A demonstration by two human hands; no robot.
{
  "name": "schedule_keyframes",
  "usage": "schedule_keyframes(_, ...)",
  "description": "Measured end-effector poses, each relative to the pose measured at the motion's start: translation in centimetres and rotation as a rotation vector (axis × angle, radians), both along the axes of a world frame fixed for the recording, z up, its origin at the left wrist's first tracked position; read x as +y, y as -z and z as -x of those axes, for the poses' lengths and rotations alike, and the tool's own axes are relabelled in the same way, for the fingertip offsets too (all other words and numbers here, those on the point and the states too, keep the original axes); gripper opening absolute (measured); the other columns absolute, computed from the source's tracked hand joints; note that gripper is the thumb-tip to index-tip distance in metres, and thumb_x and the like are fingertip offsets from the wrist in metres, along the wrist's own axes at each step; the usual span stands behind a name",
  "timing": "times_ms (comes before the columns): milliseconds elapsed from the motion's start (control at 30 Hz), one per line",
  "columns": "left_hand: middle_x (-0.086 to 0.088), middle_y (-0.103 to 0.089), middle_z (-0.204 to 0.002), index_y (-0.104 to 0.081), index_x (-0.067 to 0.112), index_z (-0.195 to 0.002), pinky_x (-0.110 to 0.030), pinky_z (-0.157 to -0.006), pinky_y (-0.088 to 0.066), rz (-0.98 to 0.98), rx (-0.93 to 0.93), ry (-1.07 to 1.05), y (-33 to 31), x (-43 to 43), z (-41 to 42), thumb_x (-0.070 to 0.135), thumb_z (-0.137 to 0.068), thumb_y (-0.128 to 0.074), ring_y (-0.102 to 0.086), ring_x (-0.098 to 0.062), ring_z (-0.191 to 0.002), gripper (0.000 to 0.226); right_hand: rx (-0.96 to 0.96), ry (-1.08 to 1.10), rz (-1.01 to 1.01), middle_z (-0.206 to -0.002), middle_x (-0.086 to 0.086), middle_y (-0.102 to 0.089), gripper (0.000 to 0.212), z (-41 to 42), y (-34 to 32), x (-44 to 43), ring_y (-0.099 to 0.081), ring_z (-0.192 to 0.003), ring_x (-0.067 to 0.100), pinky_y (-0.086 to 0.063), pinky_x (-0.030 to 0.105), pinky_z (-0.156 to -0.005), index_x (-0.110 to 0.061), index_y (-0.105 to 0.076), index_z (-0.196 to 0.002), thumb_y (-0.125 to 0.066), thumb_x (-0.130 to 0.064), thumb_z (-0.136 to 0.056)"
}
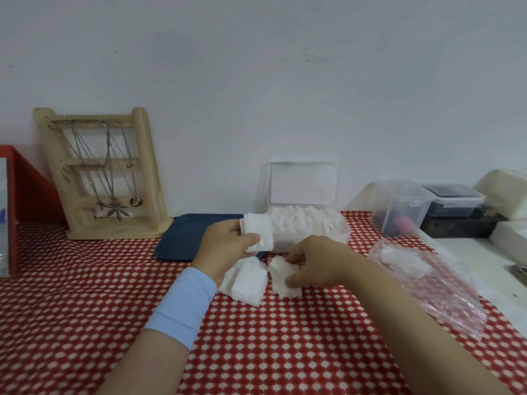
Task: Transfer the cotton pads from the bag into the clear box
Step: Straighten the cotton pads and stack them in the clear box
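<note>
Left hand: the left hand (225,243) is pinching a stack of pads (258,235) between thumb and fingers and holding it up off the tablecloth (85,295).
Right hand: the right hand (313,263) is curling its fingers and thumb round a small bunch of pads (285,279) that is resting on the cloth.
Box: the clear box (340,228) is standing at the far side by the wall, with its lid (302,183) tipping up and back. A row of pads is standing on edge inside and filling most of it.
Relation that matters: the box is lying just right of and beyond the held stack, whose right edge is overlapping the box's left end in this view. Whether they are touching cannot be told. The box's long side is running left to right, and the stack's flat faces are turning roughly the same way as the pads in the row.
Nearer hand: the left hand is sitting closer to the box, while the right is working nearer the camera.
Loose pile: a loose pile (248,283) is lying on the cloth between the two hands, partly under the left wrist.
Bag: the bag (439,297) is lying crumpled at the right, beside the right forearm, with a few pads showing through it.
Judgement: the left stack is probably heading for the box's left end. A short move to the right and down looks enough, if the row is leaving room.
Risk: the packed row is looking tight, so edges may be catching.
</note>
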State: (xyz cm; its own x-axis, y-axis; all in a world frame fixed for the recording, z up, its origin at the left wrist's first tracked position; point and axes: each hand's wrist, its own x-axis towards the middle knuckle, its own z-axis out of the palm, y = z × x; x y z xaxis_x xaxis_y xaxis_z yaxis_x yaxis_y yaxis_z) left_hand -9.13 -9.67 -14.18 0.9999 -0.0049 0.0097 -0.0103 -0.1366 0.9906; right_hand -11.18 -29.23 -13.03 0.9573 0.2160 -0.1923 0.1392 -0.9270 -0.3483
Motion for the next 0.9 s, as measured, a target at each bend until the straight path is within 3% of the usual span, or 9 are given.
schedule_keyframes(200, 0.004, -0.079, -0.091, -0.076, 0.017, -0.1, -0.021, -0.066, -0.059, -0.014, -0.006, 0.014, 0.0, -0.1, 0.2, 0.0, -0.088, -0.07, -0.075, -0.007, -0.081, 0.021, -0.027, 0.027, -0.129, -0.121, -0.01, -0.064, 0.055, -0.2, 0.4, -0.2, -0.06, -0.107, 0.01, -0.051, 0.031, -0.101, -0.026, -0.064, -0.13, -0.083, -0.03, -0.078)
schedule_keyframes(333, 0.002, -0.079, -0.094, -0.076, 0.016, -0.102, -0.019, -0.064, -0.057, -0.012, -0.002, 0.023, 0.0, -0.1, 0.2, 0.0, -0.089, -0.069, -0.075, -0.007, -0.081, 0.021, -0.083, 0.049, -0.276, -0.1, -0.013, -0.058, 0.048, -0.4, 0.4, -0.3, -0.055, -0.088, 0.003, -0.048, 0.017, -0.079, -0.024, -0.066, -0.123, -0.084, -0.024, -0.078)
schedule_keyframes(400, 0.0, -0.079, -0.096, -0.076, 0.014, -0.105, -0.019, -0.064, -0.058, -0.003, 0.003, 0.026, 0.0, -0.1, 0.2, 0.0, -0.089, -0.069, -0.075, -0.009, -0.083, 0.022, -0.094, 0.054, -0.306, -0.086, -0.014, -0.054, 0.027, -0.5, 0.5, -0.3, -0.052, -0.076, 0.002, -0.041, 0.015, -0.067, -0.026, -0.067, -0.103, -0.081, -0.029, -0.081)
schedule_keyframes(467, -0.001, -0.079, -0.096, -0.076, 0.013, -0.105, -0.02, -0.064, -0.058, 0.002, 0.005, 0.022, -0.1, -0.1, 0.2, -0.001, -0.089, -0.069, -0.076, -0.011, -0.084, 0.023, -0.073, 0.054, -0.36, -0.082, -0.013, -0.057, 0.018, -0.4, 0.5, -0.4, -0.054, -0.074, 0.003, -0.041, 0.017, -0.066, -0.029, -0.062, -0.086, -0.079, -0.028, -0.083)
schedule_keyframes(567, -0.001, -0.079, -0.097, -0.076, 0.016, -0.1, -0.022, -0.067, -0.059, -0.004, -0.001, 0.017, -0.1, 0.0, 0.2, -0.001, -0.089, -0.067, -0.075, -0.013, -0.087, 0.023, -0.093, 0.066, -0.542, -0.083, -0.008, -0.069, 0.01, -0.3, 0.1, -0.6, -0.064, -0.078, 0.006, -0.049, 0.018, -0.068, -0.02, -0.07, -0.085, -0.079, -0.017, -0.083)
schedule_keyframes(667, -0.003, -0.079, -0.094, -0.075, 0.019, -0.09, -0.026, -0.071, -0.061, -0.002, -0.005, -0.007, -0.1, 0.0, 0.2, 0.001, -0.09, -0.066, -0.075, -0.018, -0.089, 0.02, -0.082, 0.132, -0.743, -0.082, -0.001, -0.077, 0.009, 0.0, -0.8, -0.7, -0.07, -0.069, 0.005, -0.052, 0.015, -0.062, -0.01, -0.075, -0.092, -0.079, -0.012, -0.084)
schedule_keyframes(800, -0.013, -0.077, -0.099, -0.076, 0.01, -0.089, -0.035, -0.077, -0.062, 0.144, 0.074, -0.023, -0.2, -0.5, 0.2, 0.01, -0.095, -0.065, -0.074, -0.027, -0.096, 0.013, 0.022, 0.217, -0.953, -0.088, 0.009, -0.079, 0.02, 0.0, -1.4, -1.2, -0.072, -0.069, 0.016, -0.051, 0.027, -0.065, -0.006, -0.076, -0.101, -0.079, -0.019, -0.086)
schedule_keyframes(900, -0.015, -0.076, -0.101, -0.074, 0.01, -0.091, -0.033, -0.072, -0.062, 0.232, 0.112, 0.0, -0.3, -1.0, 0.6, 0.014, -0.097, -0.065, -0.074, -0.029, -0.096, 0.012, 0.065, 0.251, -1.019, -0.088, 0.009, -0.078, 0.033, 0.0, -1.6, -1.2, -0.068, -0.064, 0.013, -0.044, 0.024, -0.057, 0.001, -0.073, -0.104, -0.079, -0.025, -0.086)
